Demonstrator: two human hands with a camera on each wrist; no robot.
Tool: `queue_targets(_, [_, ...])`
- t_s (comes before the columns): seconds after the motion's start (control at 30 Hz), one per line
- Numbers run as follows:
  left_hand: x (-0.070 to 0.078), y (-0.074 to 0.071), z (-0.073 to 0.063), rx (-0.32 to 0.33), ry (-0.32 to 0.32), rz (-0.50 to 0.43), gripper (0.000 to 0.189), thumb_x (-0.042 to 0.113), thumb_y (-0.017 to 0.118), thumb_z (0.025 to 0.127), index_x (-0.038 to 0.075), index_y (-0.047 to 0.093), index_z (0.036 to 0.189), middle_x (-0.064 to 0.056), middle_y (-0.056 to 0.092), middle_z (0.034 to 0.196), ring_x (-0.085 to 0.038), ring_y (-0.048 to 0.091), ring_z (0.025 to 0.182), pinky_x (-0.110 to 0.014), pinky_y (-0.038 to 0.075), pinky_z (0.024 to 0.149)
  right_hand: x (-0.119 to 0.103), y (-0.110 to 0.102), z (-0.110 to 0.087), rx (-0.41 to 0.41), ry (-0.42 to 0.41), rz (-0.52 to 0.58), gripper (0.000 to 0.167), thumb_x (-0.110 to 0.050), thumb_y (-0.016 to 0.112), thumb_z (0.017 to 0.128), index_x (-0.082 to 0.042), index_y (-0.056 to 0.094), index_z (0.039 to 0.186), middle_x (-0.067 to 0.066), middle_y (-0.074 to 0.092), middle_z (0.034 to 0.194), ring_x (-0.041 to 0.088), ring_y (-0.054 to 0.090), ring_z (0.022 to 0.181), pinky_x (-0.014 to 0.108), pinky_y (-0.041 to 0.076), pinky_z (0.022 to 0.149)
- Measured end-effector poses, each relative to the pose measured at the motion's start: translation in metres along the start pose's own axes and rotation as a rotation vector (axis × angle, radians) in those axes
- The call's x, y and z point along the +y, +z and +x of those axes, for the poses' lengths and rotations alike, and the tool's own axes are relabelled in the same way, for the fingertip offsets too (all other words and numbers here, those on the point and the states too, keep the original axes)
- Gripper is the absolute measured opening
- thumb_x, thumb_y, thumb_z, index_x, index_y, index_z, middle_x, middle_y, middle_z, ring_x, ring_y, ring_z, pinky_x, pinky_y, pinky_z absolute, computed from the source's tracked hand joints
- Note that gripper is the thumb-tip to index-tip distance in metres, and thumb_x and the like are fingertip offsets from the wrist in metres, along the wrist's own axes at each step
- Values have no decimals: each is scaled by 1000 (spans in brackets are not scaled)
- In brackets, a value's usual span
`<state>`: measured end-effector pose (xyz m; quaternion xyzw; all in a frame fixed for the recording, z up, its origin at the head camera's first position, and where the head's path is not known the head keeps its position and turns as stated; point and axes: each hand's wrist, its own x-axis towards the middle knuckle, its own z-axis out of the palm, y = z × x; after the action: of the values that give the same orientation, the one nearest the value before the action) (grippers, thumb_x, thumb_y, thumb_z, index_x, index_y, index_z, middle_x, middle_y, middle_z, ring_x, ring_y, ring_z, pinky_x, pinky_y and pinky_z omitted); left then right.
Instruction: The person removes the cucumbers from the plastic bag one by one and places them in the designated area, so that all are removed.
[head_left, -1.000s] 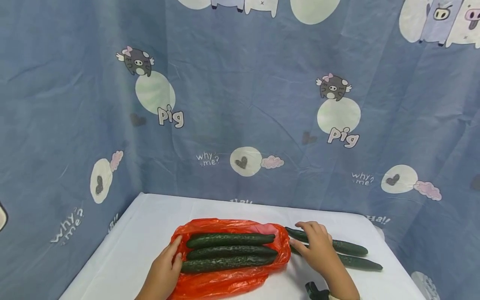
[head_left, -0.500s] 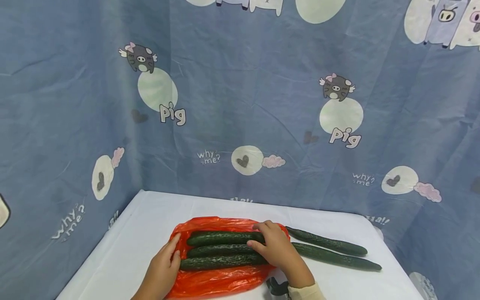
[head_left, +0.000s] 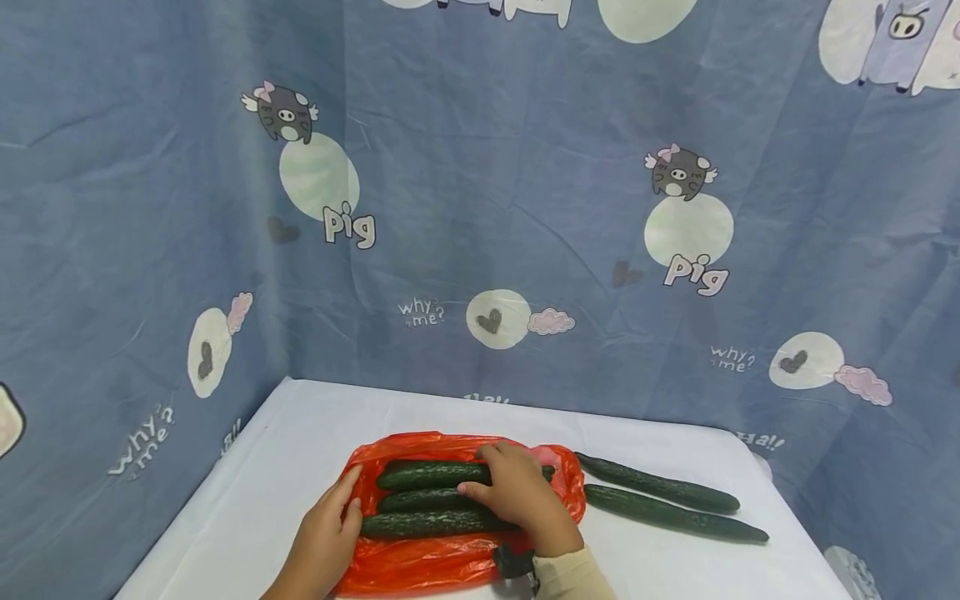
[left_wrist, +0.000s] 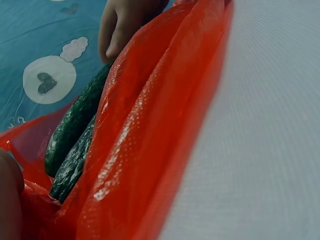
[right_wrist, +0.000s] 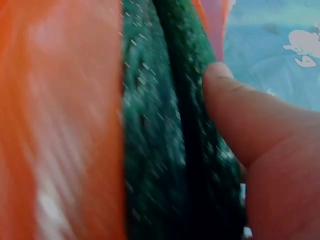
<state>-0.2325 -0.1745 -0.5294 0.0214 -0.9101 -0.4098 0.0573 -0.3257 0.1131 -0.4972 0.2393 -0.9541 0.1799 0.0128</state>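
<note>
Three dark green cucumbers lie side by side in a red plastic bag point(head_left: 420, 567) on the table. My left hand point(head_left: 322, 533) holds the bag's left edge; in the left wrist view, part of that hand point(left_wrist: 9, 195) lies against the gathered plastic. My right hand point(head_left: 513, 487) reaches over the cucumbers from the right, its thumb on the near side of the far cucumber point(head_left: 431, 474) and its fingers toward the back. In the right wrist view the thumb point(right_wrist: 240, 100) lies against a cucumber. The right hand covers part of the middle cucumber point(head_left: 420, 500) and the near cucumber's point(head_left: 427, 523) right end.
Two more cucumbers, a back one point(head_left: 660, 483) and a front one point(head_left: 675, 512), lie on the white table point(head_left: 675, 575) just right of the bag. A blue printed curtain point(head_left: 525, 208) hangs behind and to the sides. A black device point(head_left: 512, 562) sits by the right wrist.
My right hand has moved left, from the two loose cucumbers to over the cucumbers in the bag, and on along them. The left hand stays at the bag's edge.
</note>
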Motion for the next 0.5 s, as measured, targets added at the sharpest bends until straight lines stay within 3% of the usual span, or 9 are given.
queue_targets(0.33, [-2, -3, -2, 14, 28, -7, 58, 12, 51, 108, 4, 35, 163, -23, 42, 163, -43, 44, 148, -59, 44, 110, -7, 19, -1, 76, 46, -49, 58, -67, 71, 88, -24, 68, 127, 3, 59, 114, 25, 52, 110, 60, 40, 96])
queue_targets(0.5, [-2, -3, -1, 29, 54, -2, 57, 13, 50, 108, 3, 36, 162, -22, 41, 164, -42, 42, 149, -58, 42, 113, -7, 24, 0, 115, 48, -62, 50, -67, 69, 90, -28, 67, 121, 0, 57, 107, 22, 49, 101, 54, 40, 87])
